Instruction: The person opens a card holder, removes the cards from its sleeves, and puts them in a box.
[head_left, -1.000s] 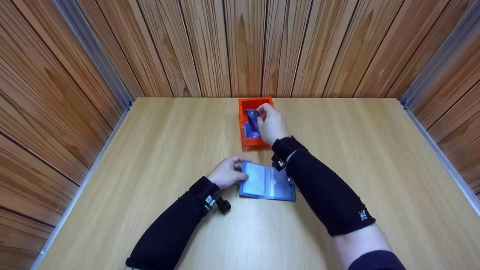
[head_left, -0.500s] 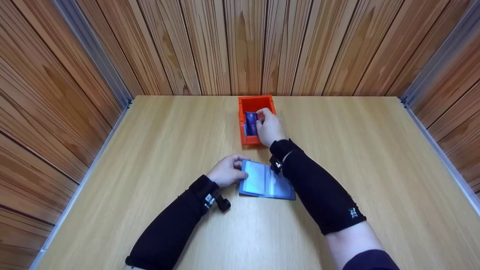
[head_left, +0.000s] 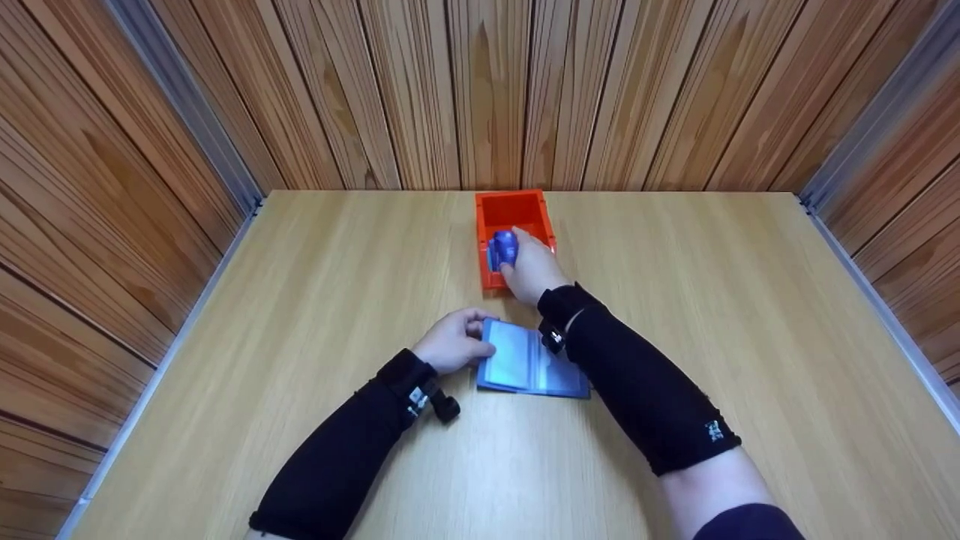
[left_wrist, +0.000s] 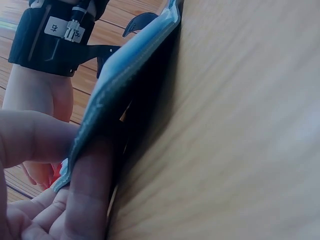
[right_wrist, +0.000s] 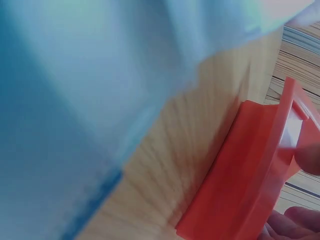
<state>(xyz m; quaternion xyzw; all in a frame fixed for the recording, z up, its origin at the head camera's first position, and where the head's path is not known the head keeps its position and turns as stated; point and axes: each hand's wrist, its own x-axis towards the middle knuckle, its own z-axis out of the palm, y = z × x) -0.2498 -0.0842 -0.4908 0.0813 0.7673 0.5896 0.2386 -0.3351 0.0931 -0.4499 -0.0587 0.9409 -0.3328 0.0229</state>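
A blue card holder [head_left: 508, 355] lies spread open on the table, clear sleeves facing up. My left hand [head_left: 453, 343] pinches its left edge, thumb on top and fingers beneath; in the left wrist view the holder's cover [left_wrist: 120, 65] is tilted up off the table between them. Farther back, my right hand [head_left: 534, 267] reaches into a red bin [head_left: 513, 208] and grips a shiny blue card [head_left: 506, 246] between thumb and fingers. More blue shows beside that card, partly covered. In the right wrist view the bin [right_wrist: 250, 175] hides most of the fingers.
The bin stands near the back edge of the wooden table [head_left: 360, 262], in front of a wood-plank wall [head_left: 420, 97]. Plank walls also rise at left and right. My right forearm [head_left: 637, 375] passes over the card holder's right side.
My right hand has lowered the dark blue card into the bin, and its fingers have closed farther over it. The card now looks brighter. The left hand and card holder stay put.
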